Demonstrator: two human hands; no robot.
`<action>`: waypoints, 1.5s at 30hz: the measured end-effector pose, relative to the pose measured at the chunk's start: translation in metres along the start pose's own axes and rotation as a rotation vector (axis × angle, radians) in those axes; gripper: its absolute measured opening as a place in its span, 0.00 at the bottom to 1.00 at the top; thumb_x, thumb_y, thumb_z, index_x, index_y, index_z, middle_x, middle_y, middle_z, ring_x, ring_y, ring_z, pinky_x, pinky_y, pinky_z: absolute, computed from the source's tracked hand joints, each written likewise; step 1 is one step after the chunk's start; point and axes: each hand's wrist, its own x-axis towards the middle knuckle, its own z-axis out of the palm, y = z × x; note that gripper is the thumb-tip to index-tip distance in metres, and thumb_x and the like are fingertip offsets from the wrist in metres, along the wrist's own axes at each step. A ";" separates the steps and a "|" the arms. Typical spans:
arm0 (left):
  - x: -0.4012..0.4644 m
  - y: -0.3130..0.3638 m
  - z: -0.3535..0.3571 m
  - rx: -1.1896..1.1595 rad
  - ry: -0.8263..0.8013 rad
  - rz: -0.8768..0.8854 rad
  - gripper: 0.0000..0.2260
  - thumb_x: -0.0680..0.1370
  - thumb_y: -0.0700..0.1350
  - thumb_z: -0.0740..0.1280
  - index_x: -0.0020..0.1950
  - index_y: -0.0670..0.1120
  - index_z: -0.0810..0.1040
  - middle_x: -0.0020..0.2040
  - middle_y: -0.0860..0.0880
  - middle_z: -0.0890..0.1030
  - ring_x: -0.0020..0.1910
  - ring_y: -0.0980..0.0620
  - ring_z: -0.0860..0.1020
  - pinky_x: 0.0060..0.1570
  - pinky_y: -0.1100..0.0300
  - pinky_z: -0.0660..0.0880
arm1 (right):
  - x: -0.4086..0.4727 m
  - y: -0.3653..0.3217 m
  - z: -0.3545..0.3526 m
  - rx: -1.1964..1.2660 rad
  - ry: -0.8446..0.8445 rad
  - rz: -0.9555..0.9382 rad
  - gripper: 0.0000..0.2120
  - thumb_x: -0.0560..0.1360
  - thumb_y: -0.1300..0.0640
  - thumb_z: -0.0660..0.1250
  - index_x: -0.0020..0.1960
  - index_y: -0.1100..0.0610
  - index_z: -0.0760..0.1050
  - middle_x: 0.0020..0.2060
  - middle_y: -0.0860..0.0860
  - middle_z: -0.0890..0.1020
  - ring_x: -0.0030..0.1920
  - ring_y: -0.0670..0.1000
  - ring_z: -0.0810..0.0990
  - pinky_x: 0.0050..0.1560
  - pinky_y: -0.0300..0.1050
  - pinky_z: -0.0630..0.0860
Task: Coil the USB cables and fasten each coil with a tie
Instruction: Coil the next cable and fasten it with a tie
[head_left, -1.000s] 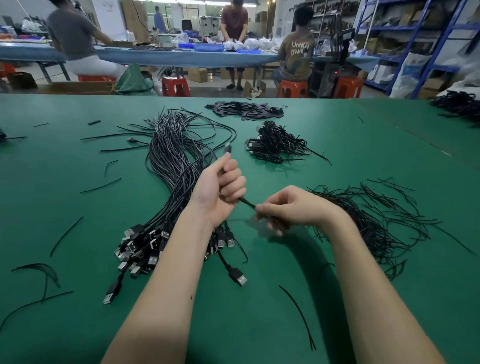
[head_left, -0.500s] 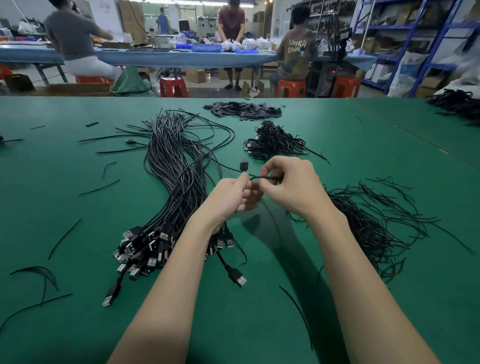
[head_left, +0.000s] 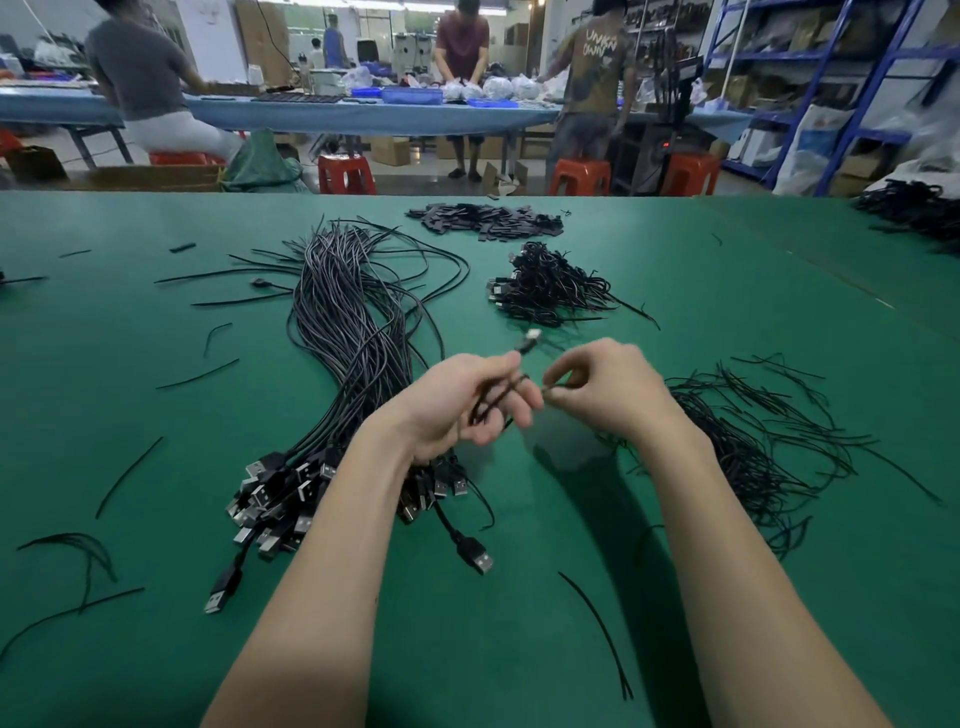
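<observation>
My left hand (head_left: 457, 405) grips a small coil of black USB cable (head_left: 496, 397) above the green table; the coil's plug (head_left: 530, 340) sticks up past the fingers. My right hand (head_left: 605, 389) pinches a thin black tie (head_left: 553, 387) right beside the coil. A big bundle of loose USB cables (head_left: 353, 332) lies to the left, its plugs (head_left: 275, 499) fanned under my left forearm. A heap of black ties (head_left: 748, 441) lies to the right. Tied coils (head_left: 545, 286) are piled beyond my hands.
A pile of flat black pieces (head_left: 483, 221) lies near the table's (head_left: 727, 291) far edge. Stray ties (head_left: 130, 473) are scattered on the left and one (head_left: 597, 629) near my right forearm. More cables (head_left: 914, 208) sit far right. People work at a blue table behind.
The cable that ran between my hands is now gathered into a coil in my left hand. Both hands stay close together, and my right hand now pinches a tie at the coil.
</observation>
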 end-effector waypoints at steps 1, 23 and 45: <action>0.001 -0.001 0.002 0.132 -0.004 -0.031 0.23 0.86 0.50 0.54 0.45 0.39 0.82 0.38 0.44 0.85 0.22 0.54 0.76 0.19 0.68 0.65 | 0.000 -0.001 -0.001 0.006 0.108 0.006 0.03 0.72 0.47 0.74 0.45 0.43 0.83 0.37 0.42 0.82 0.44 0.48 0.81 0.43 0.42 0.73; 0.002 -0.003 -0.004 -0.240 0.066 0.113 0.24 0.85 0.49 0.56 0.41 0.43 0.87 0.43 0.44 0.86 0.20 0.59 0.71 0.19 0.71 0.64 | -0.004 0.008 0.000 0.522 -0.401 0.260 0.06 0.80 0.55 0.69 0.50 0.57 0.80 0.32 0.48 0.74 0.27 0.45 0.65 0.25 0.37 0.60; 0.019 -0.002 0.017 -0.519 0.399 0.198 0.17 0.87 0.49 0.52 0.45 0.44 0.72 0.26 0.53 0.71 0.36 0.52 0.77 0.41 0.62 0.75 | -0.010 -0.020 0.009 0.757 -0.655 -0.040 0.15 0.84 0.68 0.54 0.48 0.58 0.78 0.41 0.53 0.78 0.27 0.45 0.69 0.26 0.33 0.63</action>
